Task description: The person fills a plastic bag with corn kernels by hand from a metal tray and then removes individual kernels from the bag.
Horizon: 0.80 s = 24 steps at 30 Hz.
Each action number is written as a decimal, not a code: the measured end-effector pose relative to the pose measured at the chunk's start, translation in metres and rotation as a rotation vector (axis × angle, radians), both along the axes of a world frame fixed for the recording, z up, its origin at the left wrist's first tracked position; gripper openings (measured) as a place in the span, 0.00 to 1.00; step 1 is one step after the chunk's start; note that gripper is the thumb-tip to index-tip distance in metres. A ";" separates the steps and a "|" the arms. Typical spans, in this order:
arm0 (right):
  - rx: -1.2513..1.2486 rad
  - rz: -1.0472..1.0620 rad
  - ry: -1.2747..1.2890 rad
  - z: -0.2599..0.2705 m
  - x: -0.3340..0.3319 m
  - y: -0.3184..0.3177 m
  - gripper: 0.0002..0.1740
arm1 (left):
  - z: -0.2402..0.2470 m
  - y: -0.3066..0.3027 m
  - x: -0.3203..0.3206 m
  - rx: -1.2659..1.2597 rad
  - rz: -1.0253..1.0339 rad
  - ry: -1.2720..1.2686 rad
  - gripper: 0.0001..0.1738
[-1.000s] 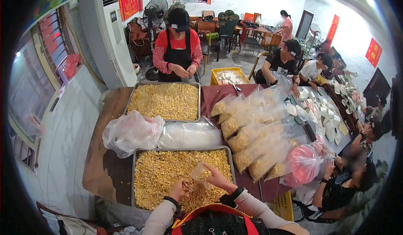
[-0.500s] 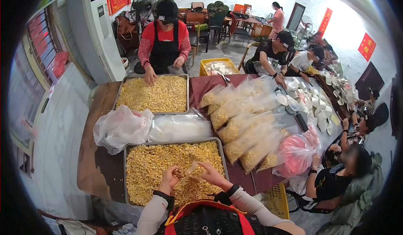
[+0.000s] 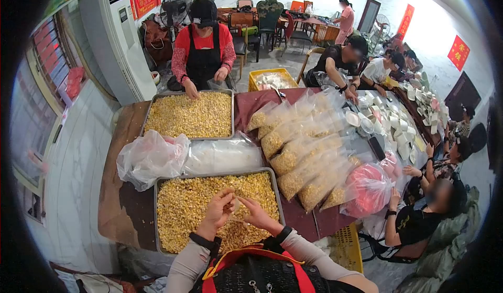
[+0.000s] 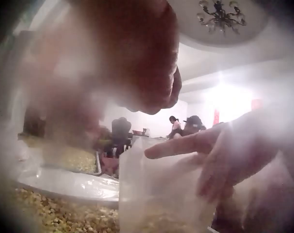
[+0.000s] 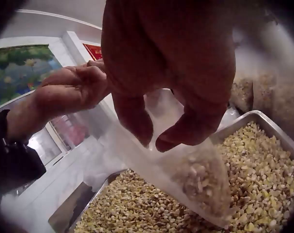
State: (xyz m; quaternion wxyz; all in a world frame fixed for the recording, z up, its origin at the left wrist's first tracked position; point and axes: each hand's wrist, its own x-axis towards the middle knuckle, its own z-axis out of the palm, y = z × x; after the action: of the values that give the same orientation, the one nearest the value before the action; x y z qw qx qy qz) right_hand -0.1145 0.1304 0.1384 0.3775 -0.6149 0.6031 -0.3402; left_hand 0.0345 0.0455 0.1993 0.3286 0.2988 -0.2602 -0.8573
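Observation:
Over the near metal tray (image 3: 155,209) of yellow and pale kernels, both hands meet at a small clear bag (image 5: 200,187). My right hand (image 3: 260,218) pinches this bag between thumb and finger, and some pieces lie in its bottom. In the left wrist view the right hand (image 4: 234,155) has its index finger stretched along the bag (image 4: 142,194). My left hand (image 3: 219,210) is raised beside the bag's upper edge with its fingers curled. The right wrist view shows the left hand (image 5: 71,92) turned partly palm up; its fingertips and anything in them are hidden.
A second tray (image 3: 233,116) of kernels stands at the far side, where a person in red (image 3: 204,57) works. Clear plastic (image 3: 222,156) and a crumpled bag (image 3: 152,159) lie between the trays. Filled bags (image 3: 301,159) and a pink bundle (image 3: 367,188) are on the right.
My left hand has come up from the kernels to the small bag, beside my right hand, which still holds it. The head view has shifted. The person opposite has reached into the far tray.

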 end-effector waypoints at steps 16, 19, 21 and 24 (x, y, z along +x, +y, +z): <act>-0.029 -0.023 -0.128 -0.016 -0.004 0.001 0.36 | -0.021 0.029 -0.033 -0.704 0.035 -0.521 0.13; -0.035 0.006 -0.119 -0.011 -0.005 -0.002 0.34 | -0.027 0.024 -0.034 -0.692 0.051 -0.498 0.14; 0.082 0.034 -0.053 -0.010 -0.003 -0.002 0.43 | -0.032 0.023 -0.034 -0.770 0.083 -0.454 0.15; -0.072 -0.001 -0.055 -0.015 -0.001 -0.001 0.41 | -0.030 0.016 -0.030 -0.674 0.075 -0.404 0.14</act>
State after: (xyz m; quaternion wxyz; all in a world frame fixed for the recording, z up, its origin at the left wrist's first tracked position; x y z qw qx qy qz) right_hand -0.1154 0.1294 0.1239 0.3715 -0.6181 0.5801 -0.3788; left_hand 0.0050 0.0615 0.1698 0.3814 0.3465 -0.5753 -0.6352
